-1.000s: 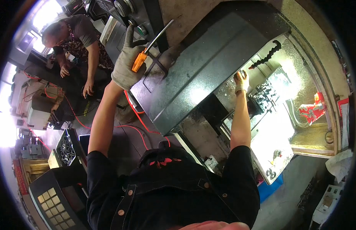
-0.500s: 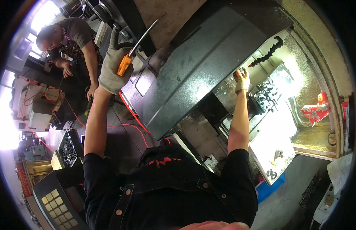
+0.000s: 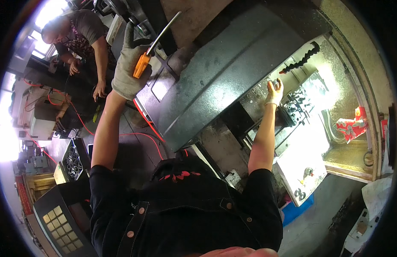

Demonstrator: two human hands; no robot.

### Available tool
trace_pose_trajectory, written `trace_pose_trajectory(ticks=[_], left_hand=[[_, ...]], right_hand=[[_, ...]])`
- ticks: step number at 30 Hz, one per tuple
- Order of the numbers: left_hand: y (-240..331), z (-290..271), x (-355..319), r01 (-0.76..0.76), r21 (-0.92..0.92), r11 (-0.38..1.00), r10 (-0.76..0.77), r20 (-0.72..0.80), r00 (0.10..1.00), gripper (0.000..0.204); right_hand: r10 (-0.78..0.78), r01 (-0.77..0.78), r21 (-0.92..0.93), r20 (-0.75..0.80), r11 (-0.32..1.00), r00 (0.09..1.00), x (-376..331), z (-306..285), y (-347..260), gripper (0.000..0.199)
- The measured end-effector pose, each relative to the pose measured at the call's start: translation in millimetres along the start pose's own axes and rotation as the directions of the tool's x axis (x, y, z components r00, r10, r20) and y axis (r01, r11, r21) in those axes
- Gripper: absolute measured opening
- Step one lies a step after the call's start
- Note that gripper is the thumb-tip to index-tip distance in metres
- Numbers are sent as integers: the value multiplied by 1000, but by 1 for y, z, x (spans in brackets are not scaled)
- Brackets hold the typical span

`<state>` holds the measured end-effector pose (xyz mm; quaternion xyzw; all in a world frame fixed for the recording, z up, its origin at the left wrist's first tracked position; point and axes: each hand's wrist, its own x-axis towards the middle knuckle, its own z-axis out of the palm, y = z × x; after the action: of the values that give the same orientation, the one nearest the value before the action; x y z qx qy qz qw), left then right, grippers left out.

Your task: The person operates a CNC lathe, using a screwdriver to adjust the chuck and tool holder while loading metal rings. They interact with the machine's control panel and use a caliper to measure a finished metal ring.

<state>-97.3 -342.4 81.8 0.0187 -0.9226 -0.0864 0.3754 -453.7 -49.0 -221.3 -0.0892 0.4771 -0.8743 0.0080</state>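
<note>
A thick grey glove covers my left hand (image 3: 132, 73), raised at the upper left and closed around an orange-handled tool (image 3: 142, 65). The tool's long thin metal shaft points up and right, its tip slightly bent. My right hand (image 3: 273, 92) reaches inside the lit machine enclosure, just past the edge of the dark machine cover (image 3: 215, 81). Its fingers are bent around a small, shiny piece (image 3: 275, 81) at the fingertips, too small to make out fully. Close to that hand are a black segmented coolant hose (image 3: 301, 60) and a block of metal tooling (image 3: 297, 105).
A white board (image 3: 309, 165) carries small ring-shaped parts (image 3: 300, 194). A red-and-white bag (image 3: 352, 125) lies at the enclosure's right. Another person (image 3: 85, 47) bends over work at the far left. A red air line (image 3: 140, 133) crosses the floor. A tray of metal rings (image 3: 73, 162) stands left.
My right hand has turned and shifted slightly right and down, with its fingers more upright. My left hand still holds the orange-handled tool, a little higher and to the right in view.
</note>
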Motion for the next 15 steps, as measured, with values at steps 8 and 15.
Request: trace_pose_trajectory(ticks=[8,15], left_hand=[[4,4,-3,0,-93,996,-1,-10,1000,39],[6,1,-4,58,-61,996,-58,7,998,40]], right_hand=[[31,-9,-323,63,946,998,2,24,-4,55],[-79,117,-436,104,892,991,-6,33,-13,54]])
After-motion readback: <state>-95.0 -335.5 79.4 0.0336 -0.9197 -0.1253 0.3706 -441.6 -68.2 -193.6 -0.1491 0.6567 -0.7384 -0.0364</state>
